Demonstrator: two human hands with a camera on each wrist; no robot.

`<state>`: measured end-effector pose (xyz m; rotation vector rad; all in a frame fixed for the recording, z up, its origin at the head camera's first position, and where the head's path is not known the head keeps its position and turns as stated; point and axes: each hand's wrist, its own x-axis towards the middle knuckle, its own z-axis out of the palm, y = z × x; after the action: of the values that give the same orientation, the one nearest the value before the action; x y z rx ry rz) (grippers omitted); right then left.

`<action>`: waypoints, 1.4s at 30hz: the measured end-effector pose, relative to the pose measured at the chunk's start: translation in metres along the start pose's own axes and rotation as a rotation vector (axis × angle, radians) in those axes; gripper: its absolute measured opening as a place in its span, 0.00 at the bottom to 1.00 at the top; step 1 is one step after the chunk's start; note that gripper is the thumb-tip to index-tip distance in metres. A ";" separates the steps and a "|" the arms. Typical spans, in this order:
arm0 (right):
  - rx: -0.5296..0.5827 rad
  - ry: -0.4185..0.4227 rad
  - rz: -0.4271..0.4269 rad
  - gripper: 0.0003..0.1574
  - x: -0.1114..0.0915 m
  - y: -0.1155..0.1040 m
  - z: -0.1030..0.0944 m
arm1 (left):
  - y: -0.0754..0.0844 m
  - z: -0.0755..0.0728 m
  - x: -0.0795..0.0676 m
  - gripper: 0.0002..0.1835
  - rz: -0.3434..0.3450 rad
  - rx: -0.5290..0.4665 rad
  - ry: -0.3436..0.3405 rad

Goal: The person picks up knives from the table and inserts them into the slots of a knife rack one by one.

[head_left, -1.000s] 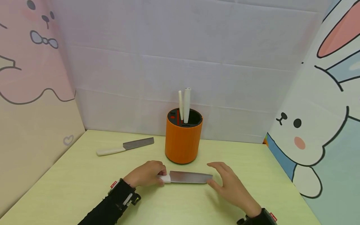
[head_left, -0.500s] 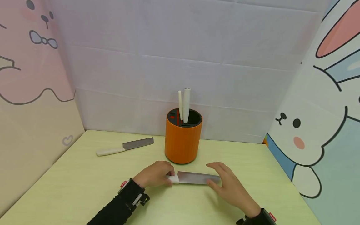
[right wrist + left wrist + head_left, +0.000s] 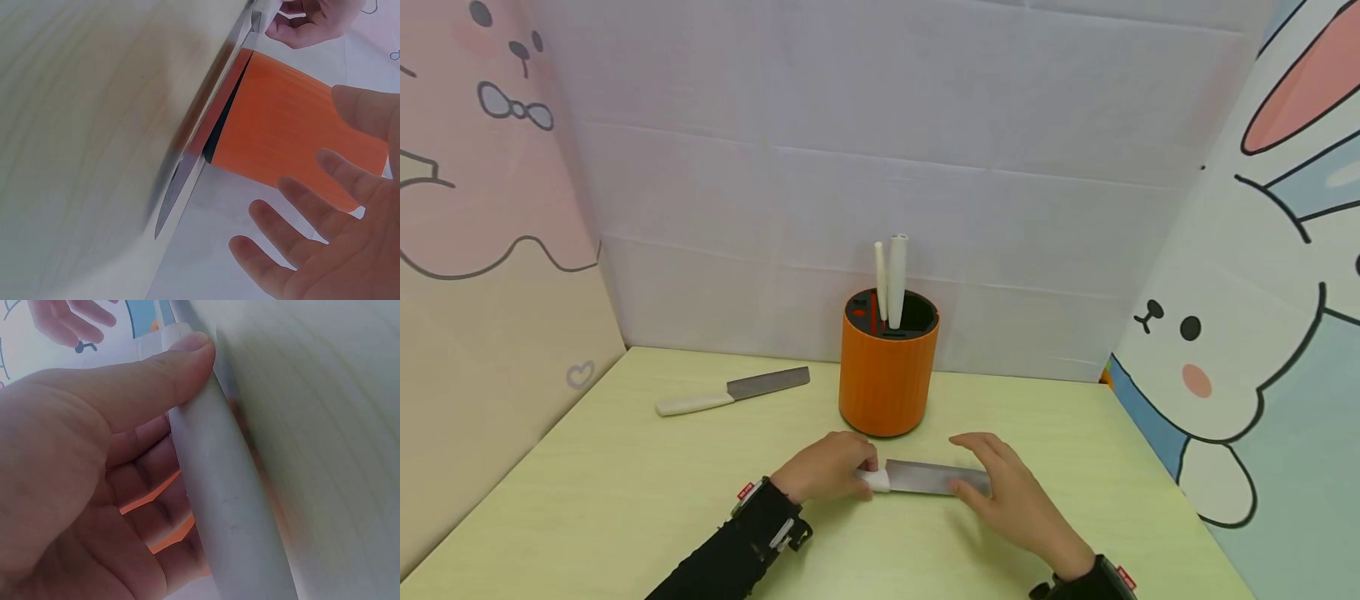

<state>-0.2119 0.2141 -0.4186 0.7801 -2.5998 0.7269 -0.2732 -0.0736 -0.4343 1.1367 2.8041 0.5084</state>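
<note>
A pale tabletop (image 3: pixel 587 500) carries the orange holder (image 3: pixel 887 379); near five o'clock from it, the left grip (image 3: pixel 827 467) pinches the knife (image 3: pixel 928 477) by its handle, while the right grip (image 3: pixel 1017 500) spreads, released, near the tip. Pushing the blade toward three o'clock could, I judge, cut the right thumb. Red wrist tags (image 3: pixel 746 492) carry marks too small to read.

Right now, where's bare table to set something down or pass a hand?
Bare table: right rear, between block, right hand and back wall; left front, between loose knife and left sleeve; front centre, between left sleeve and right wristband. Crowded: strip just in front of the block, where left hand, held knife and right hand line up.
</note>
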 end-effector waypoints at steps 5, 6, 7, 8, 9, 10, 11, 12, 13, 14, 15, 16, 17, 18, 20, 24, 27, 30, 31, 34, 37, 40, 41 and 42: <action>0.005 -0.001 -0.002 0.33 0.000 0.000 0.000 | 0.004 0.000 0.002 0.12 -0.008 0.006 0.003; 0.005 -0.001 -0.001 0.33 0.000 0.000 0.000 | 0.005 0.000 0.003 0.12 -0.008 0.008 0.003; 0.006 -0.001 -0.001 0.33 0.000 0.001 0.000 | 0.006 0.000 0.003 0.12 -0.008 0.005 0.003; 0.006 -0.002 0.000 0.33 0.000 0.001 0.000 | 0.007 0.000 0.003 0.12 -0.008 0.004 0.003; 0.006 -0.003 0.001 0.33 0.000 0.001 0.000 | 0.009 -0.001 0.003 0.12 -0.010 0.002 0.003; 0.005 -0.003 0.002 0.33 0.000 0.001 0.000 | 0.010 -0.001 0.002 0.12 -0.008 0.003 0.003; 0.004 -0.005 0.004 0.33 0.000 0.001 0.000 | 0.012 -0.002 0.002 0.12 -0.007 0.004 0.003; 0.004 -0.006 0.005 0.33 0.000 0.001 0.000 | 0.013 -0.002 0.002 0.12 -0.008 0.004 0.001; 0.005 -0.007 0.006 0.33 0.000 0.001 0.000 | 0.014 -0.002 0.002 0.12 -0.010 0.004 0.000; 0.005 -0.007 0.007 0.33 0.000 0.001 0.000 | 0.014 -0.003 0.002 0.11 -0.010 0.006 -0.001; 0.005 -0.008 0.008 0.33 0.000 0.001 0.000 | 0.015 -0.002 0.002 0.11 -0.011 0.009 -0.003; 0.005 -0.008 0.008 0.33 0.000 0.001 0.000 | 0.015 -0.002 0.002 0.11 -0.012 0.011 -0.004; 0.006 -0.008 0.008 0.33 0.000 0.000 0.000 | 0.015 -0.002 0.003 0.11 -0.017 0.013 -0.007; 0.009 -0.007 0.006 0.33 0.001 0.000 0.000 | 0.014 -0.001 0.003 0.11 -0.020 0.014 -0.009; 0.012 -0.006 0.002 0.33 0.001 0.000 -0.001 | 0.014 0.000 0.004 0.12 -0.024 0.015 -0.012; 0.011 -0.003 -0.003 0.33 0.000 0.000 -0.001 | 0.013 0.001 0.005 0.12 -0.030 0.010 -0.011; 0.009 -0.002 -0.002 0.33 0.000 0.001 0.000 | 0.014 0.001 0.004 0.12 -0.027 0.006 -0.003; 0.009 -0.002 -0.003 0.33 0.000 0.002 0.000 | 0.013 0.002 0.003 0.12 -0.021 0.003 0.008; 0.008 -0.003 -0.003 0.33 0.000 0.002 0.001 | 0.013 0.002 0.003 0.12 -0.017 0.002 0.012; 0.006 -0.005 -0.007 0.33 0.000 0.003 0.001 | 0.013 0.002 0.002 0.12 -0.007 -0.013 0.020; 0.005 -0.005 -0.012 0.33 0.000 0.003 0.001 | 0.011 0.001 0.001 0.13 -0.001 -0.027 0.027; 0.007 -0.004 -0.016 0.33 0.000 0.003 0.001 | 0.008 0.000 -0.001 0.15 -0.003 -0.030 0.034; 0.007 -0.004 -0.017 0.33 -0.001 0.002 0.001 | 0.006 0.000 -0.002 0.16 -0.004 -0.027 0.037; 0.004 0.000 -0.026 0.32 -0.001 0.002 0.001 | 0.005 -0.001 -0.003 0.17 -0.005 -0.030 0.042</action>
<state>-0.2130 0.2152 -0.4210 0.8135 -2.5842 0.7251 -0.2681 -0.0726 -0.4319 1.1255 2.8240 0.5779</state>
